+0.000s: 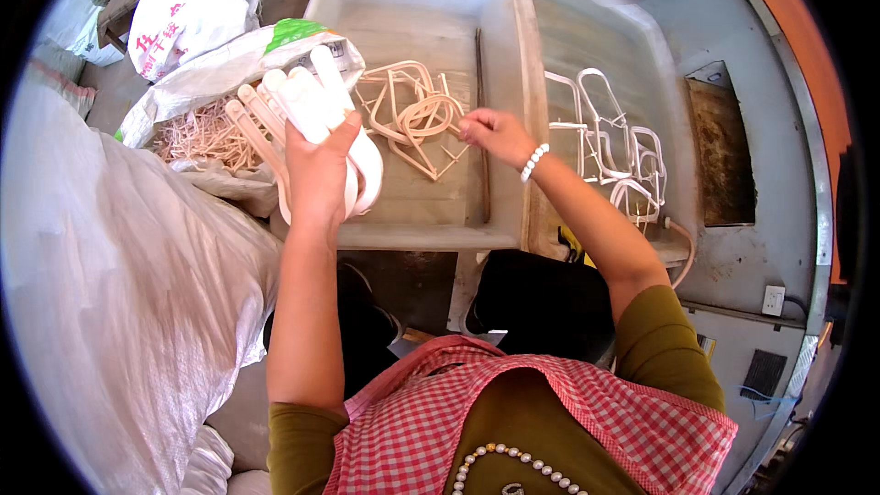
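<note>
White woven plastic bulges at my far left, a big creased sack (137, 266) that crowds close to the person's left forearm; a wide swing of that elbow could well brush it. Just beyond it gapes a second sack, white with a green patch (295, 30), full of thin pinkish scraps (209, 136). Right beside those scraps, the left hand (319, 174) is clamped around a thick bundle of long, round-ended white and peach strips (307, 105), apparently plastic. They fan apart at the top, and the peach ones on the outside look least secure: if the thumb eased, I'd expect a few to slide off among the scraps, where the similar colour would hide them

Next comes a whitish, deep rectangular tub (403, 236), with a tangle of thin peach-coloured looped frames (431, 115) lying in it. Those loops cross each other, so a hard tug on one could drag its neighbours along or bend a slender bar. At their right edge is the right hand (500, 136), fingertips drawn together; whether a bar is caught between them, I cannot tell. Its bracelet of white beads (534, 162) might snag on a loose end

Farther right, pale pinkish-white frames (605, 133) sit in the neighbouring tub (632, 37), overlapping enough to hook together
</note>
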`<state>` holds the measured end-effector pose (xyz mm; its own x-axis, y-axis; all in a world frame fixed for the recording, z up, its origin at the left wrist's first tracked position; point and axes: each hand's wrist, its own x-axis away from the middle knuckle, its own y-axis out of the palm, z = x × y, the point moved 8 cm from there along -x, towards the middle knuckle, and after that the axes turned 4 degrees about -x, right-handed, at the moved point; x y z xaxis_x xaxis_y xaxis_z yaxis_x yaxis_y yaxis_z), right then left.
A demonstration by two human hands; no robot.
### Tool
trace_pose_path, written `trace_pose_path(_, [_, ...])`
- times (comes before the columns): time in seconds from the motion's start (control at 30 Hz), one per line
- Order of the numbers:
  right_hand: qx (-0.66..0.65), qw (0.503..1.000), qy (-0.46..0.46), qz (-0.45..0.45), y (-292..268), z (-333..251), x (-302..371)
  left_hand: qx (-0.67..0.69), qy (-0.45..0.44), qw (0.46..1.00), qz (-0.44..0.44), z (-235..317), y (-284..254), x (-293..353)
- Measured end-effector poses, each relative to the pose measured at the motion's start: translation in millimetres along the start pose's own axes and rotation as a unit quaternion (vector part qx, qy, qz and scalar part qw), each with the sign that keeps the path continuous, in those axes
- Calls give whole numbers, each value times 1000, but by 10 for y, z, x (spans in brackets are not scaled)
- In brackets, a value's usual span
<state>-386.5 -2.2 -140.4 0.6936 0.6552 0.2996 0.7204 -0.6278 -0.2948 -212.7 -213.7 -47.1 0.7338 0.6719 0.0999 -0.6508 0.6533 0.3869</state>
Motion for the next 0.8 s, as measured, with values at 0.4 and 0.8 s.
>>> trace_pose_path(0.4, [-407, 880, 28, -245, 977, -848, 486, 116, -212, 963, -121, -599, 591, 288])
trace_pose_path(0.8, [-260, 935, 109, -215, 625, -949, 1060, 2, -196, 952, -237, -455, 756, 666])
